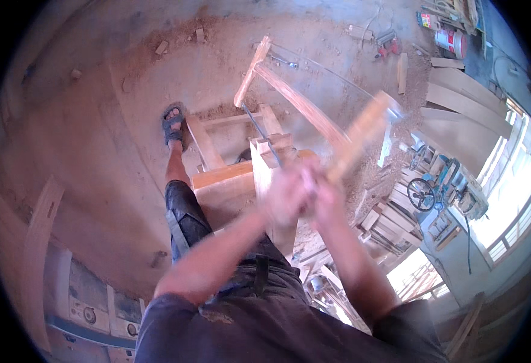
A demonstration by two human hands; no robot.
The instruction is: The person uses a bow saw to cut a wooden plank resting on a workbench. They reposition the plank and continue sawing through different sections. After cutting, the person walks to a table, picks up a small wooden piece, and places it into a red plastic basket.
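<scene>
Both my hands are blurred and close together in the middle of the head view, closed around the near end of a wooden frame saw [304, 101]. My left hand [284, 195] is beside the pale upright face of a wooden beam [262, 172]. Next to it, my right hand [324, 196] grips where the saw's near arm slants up to the right. The saw's thin dark blade runs from its far arm back toward my hands, across the beam's top. My fingers hide the blade's near end.
A low wooden trestle [206, 144] stands beyond the beam, with my sandalled foot [172, 124] beside it. Stacked boards [392, 227] and a blue machine with a handwheel [421, 193] are at right. A bucket [451, 43] sits far right. Sawdust and wood scraps lie about the floor.
</scene>
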